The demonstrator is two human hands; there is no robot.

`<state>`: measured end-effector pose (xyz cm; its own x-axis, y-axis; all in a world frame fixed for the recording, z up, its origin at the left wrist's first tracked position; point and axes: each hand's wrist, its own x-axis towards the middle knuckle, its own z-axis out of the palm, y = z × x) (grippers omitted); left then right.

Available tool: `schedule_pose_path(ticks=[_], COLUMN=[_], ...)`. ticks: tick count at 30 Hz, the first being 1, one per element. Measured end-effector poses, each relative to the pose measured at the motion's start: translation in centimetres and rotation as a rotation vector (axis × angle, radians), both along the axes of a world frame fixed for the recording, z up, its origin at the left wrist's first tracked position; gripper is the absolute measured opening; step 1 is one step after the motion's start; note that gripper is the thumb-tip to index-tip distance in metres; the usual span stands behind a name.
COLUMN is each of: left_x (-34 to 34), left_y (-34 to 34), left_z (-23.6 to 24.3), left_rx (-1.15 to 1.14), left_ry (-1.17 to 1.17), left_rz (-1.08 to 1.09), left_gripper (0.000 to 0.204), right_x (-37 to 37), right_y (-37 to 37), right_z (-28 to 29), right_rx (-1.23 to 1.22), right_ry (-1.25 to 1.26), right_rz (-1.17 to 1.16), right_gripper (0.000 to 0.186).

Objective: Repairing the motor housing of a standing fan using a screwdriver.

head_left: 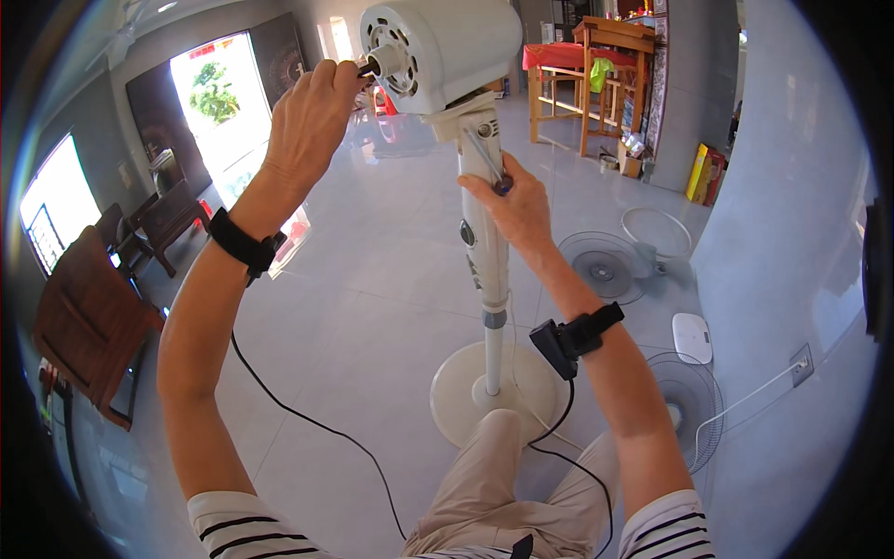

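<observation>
A white stand fan's motor housing [456,51] tops its upright neck [484,224], with no blades or guard on it. My left hand [312,116] is closed, its fingertips pinching the dark shaft [366,70] that sticks out of the vented motor face. Whether a small part sits in those fingertips is hidden. Lower down, my right hand [517,205] wraps round the neck and holds a screwdriver [481,154] against it, the metal blade pointing up and the dark handle under my fingers. The round white base [452,401] stands on the floor before my knees.
Wire fan guards [684,410] and a grey fan blade [670,265] lie on the floor at right, near a white scale [692,337]. A white cord runs to a wall socket [801,365]. Wooden chairs [93,317] stand left; a wooden table [601,74] stands at the back.
</observation>
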<state>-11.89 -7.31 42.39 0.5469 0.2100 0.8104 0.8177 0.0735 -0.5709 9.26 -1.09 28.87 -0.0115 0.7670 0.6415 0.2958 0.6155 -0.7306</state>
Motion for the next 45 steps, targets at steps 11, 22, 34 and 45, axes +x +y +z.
schedule_pose_path(ticks=[11, 22, 34, 45], left_x=[-0.4, -0.9, -0.5, -0.4], left_y=[-0.1, -1.9, -1.6, -2.0], left_z=[0.9, 3.9, 4.0, 4.0], left_rx=[-0.269, -1.399, -1.234, -1.075], left_ry=[-0.294, -1.190, -0.912, -0.937], left_rz=[-0.173, -0.788, -0.618, -0.527], left_gripper=[0.024, 0.041, 0.031, 0.031], right_x=[0.1, 0.0, 0.0, 0.0], right_y=[0.2, -0.2, 0.0, 0.3], right_z=[-0.1, 0.0, 0.0, -0.1], right_rx=[0.015, -0.004, 0.015, 0.023], right_ry=[-0.029, -0.034, -0.038, -0.028], right_rz=[-0.024, -0.001, -0.014, -0.011], right_gripper=[0.057, 0.060, 0.057, 0.057])
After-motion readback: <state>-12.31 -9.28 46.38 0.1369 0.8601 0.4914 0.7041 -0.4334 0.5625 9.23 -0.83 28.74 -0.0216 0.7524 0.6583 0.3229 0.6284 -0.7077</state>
